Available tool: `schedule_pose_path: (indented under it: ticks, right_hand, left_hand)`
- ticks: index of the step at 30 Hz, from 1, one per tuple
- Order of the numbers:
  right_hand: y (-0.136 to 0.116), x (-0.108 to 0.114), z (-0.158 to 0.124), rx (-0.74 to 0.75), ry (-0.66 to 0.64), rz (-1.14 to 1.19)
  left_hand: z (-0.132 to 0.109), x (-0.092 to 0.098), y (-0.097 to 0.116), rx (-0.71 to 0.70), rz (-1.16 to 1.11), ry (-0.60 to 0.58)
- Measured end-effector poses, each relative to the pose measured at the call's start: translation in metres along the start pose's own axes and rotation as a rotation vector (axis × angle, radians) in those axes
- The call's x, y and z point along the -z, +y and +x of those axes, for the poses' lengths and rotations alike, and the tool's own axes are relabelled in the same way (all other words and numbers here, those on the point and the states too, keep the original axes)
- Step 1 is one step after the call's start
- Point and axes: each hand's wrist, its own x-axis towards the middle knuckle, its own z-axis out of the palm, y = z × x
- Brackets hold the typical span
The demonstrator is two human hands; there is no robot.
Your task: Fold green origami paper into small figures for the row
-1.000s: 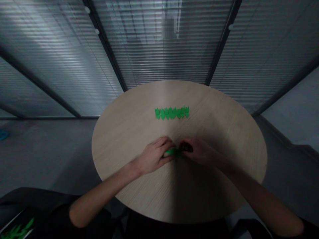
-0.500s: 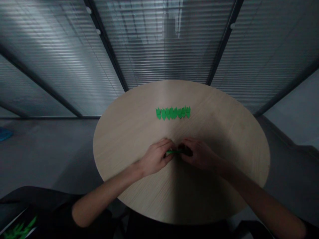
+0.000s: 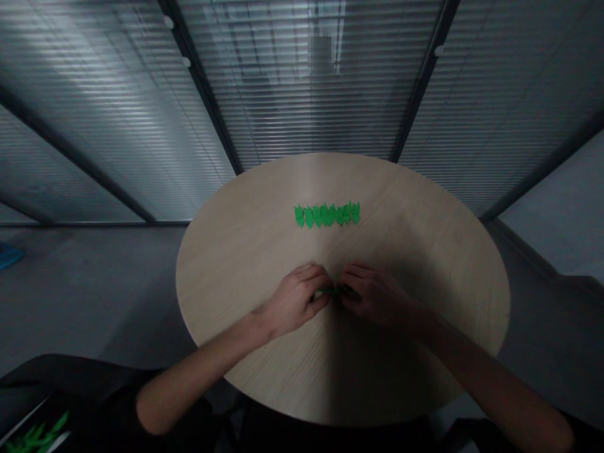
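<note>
My left hand [image 3: 302,296] and my right hand [image 3: 370,289] meet near the middle of a round wooden table [image 3: 236,251]. Between their fingers is a thin green folded piece [image 3: 328,290], mostly hidden and in shadow. The left fingers pinch its left end; the right fingers close around its right end. Beyond the hands lies a row of several green folded pieces [image 3: 327,215], side by side, each pointed toward me with small tips at the far end. They look like folded paper, though the material is hard to make out.
At the lower left, more green pieces [image 3: 38,434] lie in a dark, light-edged container beside me. Glass partitions with blinds [image 3: 321,113] stand just behind the table's far edge. Something blue [image 3: 9,255] rests on the floor at far left.
My right fingers have drawn closer together on the green piece, so less of it shows. The left hand and the row have hardly moved.
</note>
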Motion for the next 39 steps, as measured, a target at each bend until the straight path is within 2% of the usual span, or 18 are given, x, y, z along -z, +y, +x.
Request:
schedule_pose_path:
  ticks: [12, 17, 21, 27, 32, 39]
  right_hand:
    - [0.002, 0.002, 0.001, -0.07, -0.101, 0.065]
    - [0.003, 0.001, 0.001, -0.101, -0.106, 0.109]
    - [0.002, 0.002, 0.003, -0.127, -0.106, 0.118]
    - [0.006, -0.001, 0.004, -0.086, -0.12, 0.103]
    - [0.009, -0.001, 0.007, -0.051, -0.125, 0.086]
    - [0.008, 0.001, 0.01, -0.078, -0.167, 0.063]
  left_hand:
    - [0.001, 0.004, 0.001, 0.102, -0.084, -0.087]
    - [0.005, 0.004, 0.003, 0.153, -0.085, -0.105]
    - [0.006, 0.004, 0.0, 0.148, -0.119, -0.111]
    - [0.003, 0.004, -0.002, 0.155, -0.145, -0.101]
    - [0.004, 0.006, -0.001, 0.14, -0.09, -0.114]
    - [0.005, 0.005, -0.002, 0.115, -0.029, -0.144]
